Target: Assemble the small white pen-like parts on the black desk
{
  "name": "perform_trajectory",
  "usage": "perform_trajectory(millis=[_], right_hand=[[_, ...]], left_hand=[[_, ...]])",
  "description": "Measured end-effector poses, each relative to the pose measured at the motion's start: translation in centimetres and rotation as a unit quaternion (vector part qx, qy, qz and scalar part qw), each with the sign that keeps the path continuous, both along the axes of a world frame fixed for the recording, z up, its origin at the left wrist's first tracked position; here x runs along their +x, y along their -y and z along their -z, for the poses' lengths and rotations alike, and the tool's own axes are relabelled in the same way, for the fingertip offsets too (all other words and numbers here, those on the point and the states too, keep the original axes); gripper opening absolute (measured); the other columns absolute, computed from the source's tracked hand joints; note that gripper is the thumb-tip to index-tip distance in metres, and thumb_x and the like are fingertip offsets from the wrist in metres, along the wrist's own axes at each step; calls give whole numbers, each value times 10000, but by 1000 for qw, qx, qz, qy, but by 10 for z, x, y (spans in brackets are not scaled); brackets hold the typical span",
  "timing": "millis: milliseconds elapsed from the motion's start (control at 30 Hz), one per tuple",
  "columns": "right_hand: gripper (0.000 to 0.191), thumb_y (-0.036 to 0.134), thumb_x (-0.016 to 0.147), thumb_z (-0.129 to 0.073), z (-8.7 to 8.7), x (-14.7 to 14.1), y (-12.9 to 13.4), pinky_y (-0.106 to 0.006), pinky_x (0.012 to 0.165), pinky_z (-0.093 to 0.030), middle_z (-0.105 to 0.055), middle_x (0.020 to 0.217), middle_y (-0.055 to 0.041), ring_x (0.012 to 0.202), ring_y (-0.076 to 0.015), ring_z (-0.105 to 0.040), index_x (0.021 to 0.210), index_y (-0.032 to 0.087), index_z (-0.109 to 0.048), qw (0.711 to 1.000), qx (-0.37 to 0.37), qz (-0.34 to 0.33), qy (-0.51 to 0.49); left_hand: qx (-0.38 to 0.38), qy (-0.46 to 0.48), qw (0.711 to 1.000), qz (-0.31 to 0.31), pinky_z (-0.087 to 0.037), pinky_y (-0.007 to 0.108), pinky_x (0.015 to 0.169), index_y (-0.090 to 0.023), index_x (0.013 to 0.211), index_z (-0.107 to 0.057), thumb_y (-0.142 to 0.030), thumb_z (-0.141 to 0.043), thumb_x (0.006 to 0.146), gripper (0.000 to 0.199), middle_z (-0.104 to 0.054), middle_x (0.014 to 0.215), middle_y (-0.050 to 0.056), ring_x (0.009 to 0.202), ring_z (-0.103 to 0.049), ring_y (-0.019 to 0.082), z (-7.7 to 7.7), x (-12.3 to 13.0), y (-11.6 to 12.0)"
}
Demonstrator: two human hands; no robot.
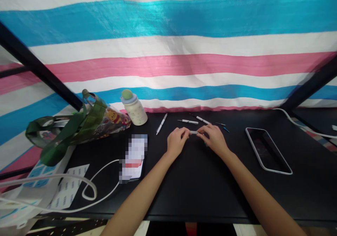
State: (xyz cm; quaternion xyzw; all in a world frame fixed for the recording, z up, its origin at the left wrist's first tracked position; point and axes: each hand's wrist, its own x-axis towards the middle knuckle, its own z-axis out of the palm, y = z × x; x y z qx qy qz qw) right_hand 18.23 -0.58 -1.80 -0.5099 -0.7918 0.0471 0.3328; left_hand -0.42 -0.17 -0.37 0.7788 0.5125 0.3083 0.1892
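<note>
White pen piece held at the fingertips of both the left hand and the right hand, gripped over a black table. Three white pens lie just beyond the hands, small blue pieces beside them; a phone lies to the right.

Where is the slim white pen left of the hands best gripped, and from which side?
Pinch the slim white pen mid-barrel from above with the left hand: it lies flat and diagonal on the black desk, with free space along both sides.
</note>
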Motion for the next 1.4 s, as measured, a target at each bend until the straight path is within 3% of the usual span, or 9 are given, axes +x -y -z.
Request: perform_trajectory(millis=[500,700,867,1033,1233,1400], right_hand=[[328,340,917,-342,-2,1,-1,-325,762,-341,-643,717,-2,757,-174,-544,713,219,-568,998,-58,-33,-22],[204,363,879,-424,-1,-1,-1,-335,779,-363,-649,750,-16,798,-193,-563,913,224,-569,998,-40,-23,-54],[154,337,854,-472,1,0,-3,-324,759,-372,-643,756,-18,766,-182,-565,858,215,-566,999,-22,-13,-48],[256,334,891,-394,-4,1,-1,-321,747,-378,-637,736,-18,762,-181,-554,754,219,-578,998,-43,-29,-24],[180,339,867,-442,-3,-1,0,-330,765,-384,-644,771,-23,801,-189,-571,890,213,-569,999,-23,-2,-41],[139,320,851,-476,0,0,-2,-324,757,-381,-639,786,-28,789,-189,-569,846,204,-553,999,-13,-9,-48]], left_hand=[[4,23,999,38,-375,236,680,-228,776,-590,-384,-324,926,342,-644,736,-38,766,-537,139,2,1,0],[5,35,999,7,-362,223,653,-235,814,-580,-372,-315,931,320,-636,731,-54,759,-538,128,1,0,-1],[-1,35,999,8,-362,221,657,-234,813,-577,-375,-308,930,325,-631,728,-47,764,-540,131,1,0,0],[-1,29,999,14,-370,226,670,-227,781,-573,-374,-300,932,345,-631,729,-42,763,-542,132,0,0,0],[-2,26,1000,8,-375,224,677,-227,806,-571,-359,-303,931,324,-632,741,-41,772,-547,131,-2,0,1],[0,33,999,15,-376,219,666,-228,833,-567,-359,-313,928,301,-627,731,-42,764,-547,131,-1,0,1]])
